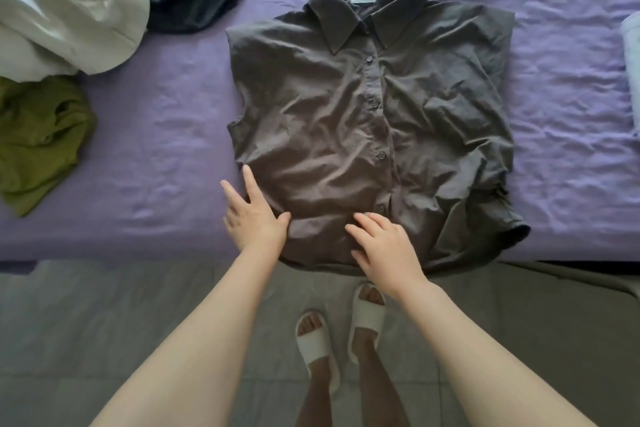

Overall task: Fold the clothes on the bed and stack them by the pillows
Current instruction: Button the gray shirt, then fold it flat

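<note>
Both hands lie flat, fingers straight, gripping nothing: left hand (254, 215) and right hand (384, 246) on the grey collared shirt's (363, 121) near hem

shirt (363, 121) dark grey-brown | sheet (173, 135) lilac | garment (38, 142) olive green

Home bedroom: purple-sheeted bed (166, 184) strewn with clothes (62, 7).
</note>
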Action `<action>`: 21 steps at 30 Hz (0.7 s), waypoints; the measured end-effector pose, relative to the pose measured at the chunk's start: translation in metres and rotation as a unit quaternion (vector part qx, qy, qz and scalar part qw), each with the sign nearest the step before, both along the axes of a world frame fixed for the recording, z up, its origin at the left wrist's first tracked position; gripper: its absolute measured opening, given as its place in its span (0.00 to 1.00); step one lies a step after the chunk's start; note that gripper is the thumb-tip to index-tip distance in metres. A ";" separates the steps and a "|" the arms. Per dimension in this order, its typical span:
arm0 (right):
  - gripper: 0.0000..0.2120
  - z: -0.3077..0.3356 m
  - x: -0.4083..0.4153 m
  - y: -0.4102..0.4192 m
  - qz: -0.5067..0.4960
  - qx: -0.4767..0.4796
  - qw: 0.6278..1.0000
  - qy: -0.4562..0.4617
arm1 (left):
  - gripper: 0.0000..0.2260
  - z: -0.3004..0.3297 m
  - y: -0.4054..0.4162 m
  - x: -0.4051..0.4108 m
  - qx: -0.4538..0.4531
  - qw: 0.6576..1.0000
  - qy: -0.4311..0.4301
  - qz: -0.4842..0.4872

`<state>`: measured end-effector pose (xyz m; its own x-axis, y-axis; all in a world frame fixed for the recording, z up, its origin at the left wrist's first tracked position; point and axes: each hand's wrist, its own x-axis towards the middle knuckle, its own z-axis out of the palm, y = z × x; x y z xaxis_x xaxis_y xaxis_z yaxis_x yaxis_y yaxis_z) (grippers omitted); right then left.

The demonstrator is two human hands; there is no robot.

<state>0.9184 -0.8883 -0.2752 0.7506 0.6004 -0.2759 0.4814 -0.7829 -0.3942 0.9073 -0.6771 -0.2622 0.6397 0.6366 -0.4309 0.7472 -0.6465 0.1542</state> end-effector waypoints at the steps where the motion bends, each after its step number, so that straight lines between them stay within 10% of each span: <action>1: 0.22 -0.005 -0.004 0.000 -0.005 -0.009 1.000 0.009 | 0.49 -0.002 0.001 -0.003 -0.026 0.999 -0.019 0.027; 5: 0.29 -0.013 -0.019 -0.001 -0.005 -0.032 0.999 0.006 | 0.47 -0.002 0.009 -0.014 -0.169 0.965 -0.150 0.137; 16: 0.43 0.017 -0.068 0.026 -0.043 -0.082 0.996 0.006 | 0.38 0.033 0.031 -0.030 -0.287 0.912 -0.182 0.230; 19: 0.37 0.025 -0.068 0.029 -0.101 -0.035 0.993 -0.047 | 0.35 0.048 0.029 -0.019 -0.378 0.834 -0.210 0.341; 21: 0.27 0.032 -0.059 0.026 -0.135 0.017 0.990 -0.044 | 0.31 0.057 0.027 -0.015 -0.344 0.862 -0.214 0.303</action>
